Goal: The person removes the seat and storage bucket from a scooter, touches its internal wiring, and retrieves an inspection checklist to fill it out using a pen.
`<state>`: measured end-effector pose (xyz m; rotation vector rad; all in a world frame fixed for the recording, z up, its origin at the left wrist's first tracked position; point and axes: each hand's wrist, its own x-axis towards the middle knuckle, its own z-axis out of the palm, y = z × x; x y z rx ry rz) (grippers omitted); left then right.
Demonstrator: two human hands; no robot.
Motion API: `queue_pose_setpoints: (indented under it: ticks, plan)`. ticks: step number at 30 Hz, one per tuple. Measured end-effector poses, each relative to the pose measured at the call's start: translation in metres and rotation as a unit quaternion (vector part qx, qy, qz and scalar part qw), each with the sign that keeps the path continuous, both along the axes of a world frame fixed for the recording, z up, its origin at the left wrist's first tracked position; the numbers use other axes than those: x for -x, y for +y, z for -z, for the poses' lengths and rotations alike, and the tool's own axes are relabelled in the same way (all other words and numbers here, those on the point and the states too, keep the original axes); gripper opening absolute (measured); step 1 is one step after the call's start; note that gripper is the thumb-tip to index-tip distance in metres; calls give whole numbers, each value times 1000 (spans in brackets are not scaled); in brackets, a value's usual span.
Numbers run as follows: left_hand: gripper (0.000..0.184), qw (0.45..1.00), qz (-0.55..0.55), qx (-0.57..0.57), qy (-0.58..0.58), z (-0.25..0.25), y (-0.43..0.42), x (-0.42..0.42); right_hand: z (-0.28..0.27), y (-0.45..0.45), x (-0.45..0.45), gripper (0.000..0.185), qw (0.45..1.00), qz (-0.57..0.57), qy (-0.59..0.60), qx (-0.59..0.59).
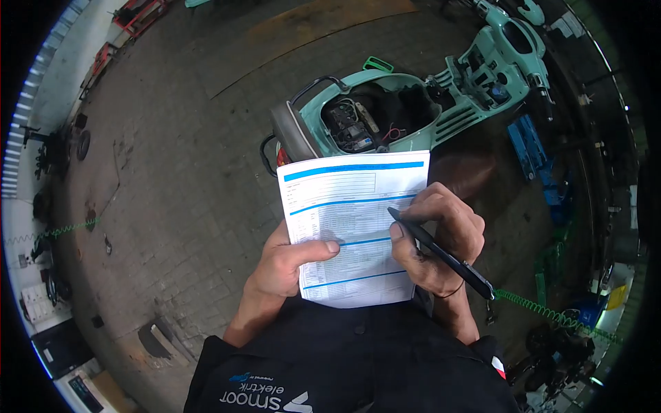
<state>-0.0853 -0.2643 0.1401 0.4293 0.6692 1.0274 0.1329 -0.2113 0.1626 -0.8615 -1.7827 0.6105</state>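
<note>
Printed form is held up in front of the wearer's torso, its top edge overlapping the near side of the mint scooter in view; it looks light, thin and easily creased, probably floppy without backing, so the side margins seem the best place to grip; the left hand pinches its left edge, thumb flat on the face, fingers hidden behind; the right hand is curled closed around a black pen, whose tip is over the page, though contact cannot be told; beyond, the scooter's open body compartment holds dark electrical parts at its left end and a loop of red wire; its deeper side is too dark to read.
</note>
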Motion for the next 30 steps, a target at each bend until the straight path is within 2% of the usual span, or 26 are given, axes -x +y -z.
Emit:
queue_pose_setpoints:
  ticks: [18,24,30]
  plan:
    - [65,1000,11,3,13,2,0,4,0,2,5,24,998,6,-43,-35]
    - [65,1000,6,-2,-17,2,1,3,3,0,3,24,1000,19,11,-12]
    - [66,1000,7,-5,-25,1,0,2,3,3,-2,21,997,-16,-43,-60]
